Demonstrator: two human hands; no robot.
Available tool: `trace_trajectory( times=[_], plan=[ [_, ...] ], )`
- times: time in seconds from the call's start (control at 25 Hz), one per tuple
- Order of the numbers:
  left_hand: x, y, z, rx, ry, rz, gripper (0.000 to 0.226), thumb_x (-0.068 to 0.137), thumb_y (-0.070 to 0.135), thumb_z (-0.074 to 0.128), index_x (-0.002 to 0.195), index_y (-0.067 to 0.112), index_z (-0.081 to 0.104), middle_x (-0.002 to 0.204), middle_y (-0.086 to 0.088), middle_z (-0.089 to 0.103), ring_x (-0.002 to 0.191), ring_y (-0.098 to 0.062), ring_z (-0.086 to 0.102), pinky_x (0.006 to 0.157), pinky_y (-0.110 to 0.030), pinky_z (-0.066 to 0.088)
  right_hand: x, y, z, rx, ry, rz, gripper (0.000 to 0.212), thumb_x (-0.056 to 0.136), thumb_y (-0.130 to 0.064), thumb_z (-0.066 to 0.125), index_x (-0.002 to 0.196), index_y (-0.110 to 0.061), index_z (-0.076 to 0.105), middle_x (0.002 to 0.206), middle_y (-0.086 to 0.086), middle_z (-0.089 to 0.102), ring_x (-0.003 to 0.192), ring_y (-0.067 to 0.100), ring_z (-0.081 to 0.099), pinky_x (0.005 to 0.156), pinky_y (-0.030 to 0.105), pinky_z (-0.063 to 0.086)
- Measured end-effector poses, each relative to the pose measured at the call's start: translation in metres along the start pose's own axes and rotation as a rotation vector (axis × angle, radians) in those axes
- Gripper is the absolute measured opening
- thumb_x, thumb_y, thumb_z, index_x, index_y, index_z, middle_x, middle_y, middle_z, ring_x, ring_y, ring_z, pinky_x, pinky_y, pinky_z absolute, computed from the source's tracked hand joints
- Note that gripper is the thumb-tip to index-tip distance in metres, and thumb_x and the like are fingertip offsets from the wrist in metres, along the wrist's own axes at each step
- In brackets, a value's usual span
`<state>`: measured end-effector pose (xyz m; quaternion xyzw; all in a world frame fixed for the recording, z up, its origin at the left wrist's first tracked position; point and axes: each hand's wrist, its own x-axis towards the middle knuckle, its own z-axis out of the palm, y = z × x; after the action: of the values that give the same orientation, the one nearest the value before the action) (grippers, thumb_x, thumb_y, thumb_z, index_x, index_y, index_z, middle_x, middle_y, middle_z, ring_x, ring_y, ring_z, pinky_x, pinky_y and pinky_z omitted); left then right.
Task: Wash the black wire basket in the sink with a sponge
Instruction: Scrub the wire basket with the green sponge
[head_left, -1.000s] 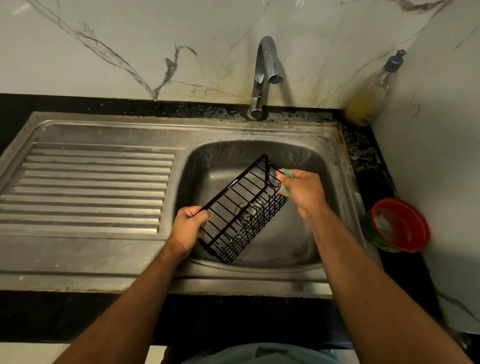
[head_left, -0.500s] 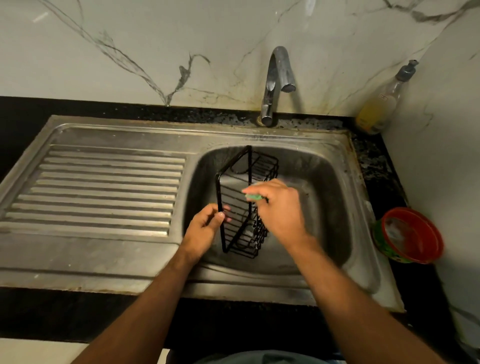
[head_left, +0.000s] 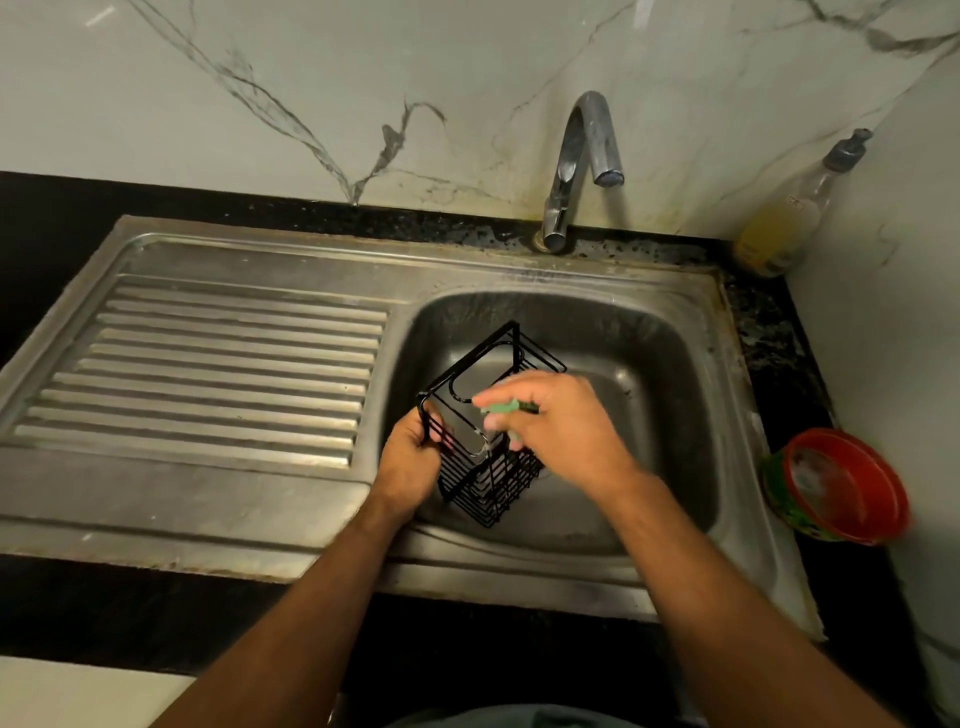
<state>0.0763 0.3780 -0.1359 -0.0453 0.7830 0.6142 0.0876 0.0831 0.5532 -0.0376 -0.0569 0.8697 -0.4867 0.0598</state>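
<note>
Surface: a steel sink (head_left: 675, 525) with its ribbed drainboard (head_left: 218, 374) on the left is set in your black worktop (head_left: 78, 603), against a white veined marble wall (head_left: 311, 78).
Back edge: the tap (head_left: 576, 166) stands behind the basin; a bottle (head_left: 779, 228) of yellow liquid sits in the back right corner.
Right edge: a red-rimmed tub (head_left: 841, 488) lies on the worktop beside the sink.
Basket: the black wire basket (head_left: 483, 415) is over the basin's left half, standing on end and tilted.
Hard to see: your fingers blur, and the sponge (head_left: 501, 408) shows only as a green sliver.
Left hand (head_left: 410, 457): curled round the basket's near left corner.
Right hand (head_left: 550, 431): pinching the sponge against the basket's wires, palm down.
</note>
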Motion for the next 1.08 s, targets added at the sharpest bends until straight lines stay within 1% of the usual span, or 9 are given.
trace_trajectory(
  times=[0.08,0.16,0.2,0.32,0.44,0.68,0.8,0.92,1.08],
  plan=[
    [-0.002,0.002,0.001,0.018,-0.003,-0.01,0.054,0.082,-0.029,0.037,0.076,0.022,0.052,0.061,0.017,0.06,0.063,0.009,0.055,0.07,-0.009,0.043,0.013,-0.004,-0.001,-0.121,0.118,-0.043,0.024,0.088,-0.015,0.073,0.111,-0.022,0.076,0.11,-0.009,0.063,0.089,0.0,0.06,0.089,0.019,0.05],
    [-0.001,-0.004,-0.001,0.083,0.006,-0.002,0.04,0.08,-0.014,0.044,0.078,0.025,0.055,0.067,0.017,0.064,0.066,0.003,0.056,0.074,-0.023,0.047,0.019,-0.007,0.014,-0.255,0.116,-0.068,0.033,0.09,-0.011,0.064,0.121,-0.019,0.071,0.115,-0.007,0.049,0.1,0.001,0.05,0.096,0.006,0.038],
    [-0.001,-0.007,-0.002,0.11,0.015,-0.003,0.028,0.078,-0.003,0.048,0.081,0.024,0.058,0.072,0.015,0.067,0.07,-0.003,0.059,0.075,-0.031,0.049,0.02,-0.007,0.024,-0.277,0.087,-0.079,0.038,0.089,-0.008,0.058,0.125,-0.017,0.069,0.116,-0.006,0.044,0.102,0.003,0.049,0.097,0.008,0.038],
    [-0.004,-0.004,-0.003,0.155,0.01,-0.001,0.025,0.078,0.019,0.058,0.101,0.028,0.063,0.088,0.009,0.071,0.082,-0.008,0.065,0.08,-0.028,0.053,0.017,-0.009,0.05,-0.433,0.022,-0.233,0.04,0.087,-0.006,0.065,0.126,-0.016,0.068,0.11,0.0,0.05,0.101,0.017,0.052,0.093,0.033,0.052],
    [-0.009,0.005,-0.001,0.21,-0.001,0.021,0.033,0.089,0.007,0.062,0.12,0.017,0.063,0.094,0.007,0.068,0.084,-0.007,0.064,0.072,-0.006,0.045,0.009,-0.006,0.046,-0.539,0.074,-0.338,0.036,0.071,-0.002,0.075,0.103,-0.018,0.078,0.093,-0.002,0.07,0.091,0.02,0.061,0.08,0.037,0.058],
    [-0.009,0.003,-0.001,0.305,-0.036,0.052,0.023,0.09,-0.002,0.056,0.108,0.011,0.06,0.092,0.0,0.071,0.084,-0.017,0.068,0.073,-0.025,0.051,-0.027,0.003,0.04,-0.55,0.162,-0.394,0.031,0.07,0.002,0.079,0.097,-0.012,0.08,0.104,0.003,0.074,0.091,0.021,0.068,0.076,0.036,0.061],
    [-0.009,0.004,-0.001,0.302,-0.013,0.065,0.025,0.09,-0.001,0.058,0.112,0.012,0.061,0.093,0.002,0.07,0.084,-0.015,0.065,0.069,-0.015,0.047,-0.03,-0.001,0.041,-0.532,0.148,-0.312,0.031,0.076,0.001,0.072,0.104,-0.012,0.078,0.106,0.004,0.062,0.088,0.025,0.067,0.07,0.04,0.062],
    [-0.009,0.005,0.0,0.32,-0.001,0.044,0.034,0.09,-0.002,0.058,0.12,0.011,0.063,0.092,0.005,0.065,0.084,-0.011,0.061,0.065,-0.005,0.04,-0.017,-0.01,0.045,-0.568,0.2,-0.273,0.036,0.076,-0.003,0.075,0.111,-0.01,0.075,0.096,0.007,0.064,0.085,0.027,0.065,0.066,0.042,0.061],
    [-0.009,0.005,-0.001,0.3,0.004,0.041,0.032,0.085,-0.005,0.063,0.096,0.024,0.058,0.082,0.015,0.063,0.071,0.006,0.058,0.064,-0.003,0.041,-0.027,-0.003,0.055,-0.57,0.17,-0.266,0.033,0.066,0.004,0.08,0.094,-0.012,0.078,0.098,0.005,0.065,0.091,0.026,0.064,0.07,0.039,0.061]
  ],
)
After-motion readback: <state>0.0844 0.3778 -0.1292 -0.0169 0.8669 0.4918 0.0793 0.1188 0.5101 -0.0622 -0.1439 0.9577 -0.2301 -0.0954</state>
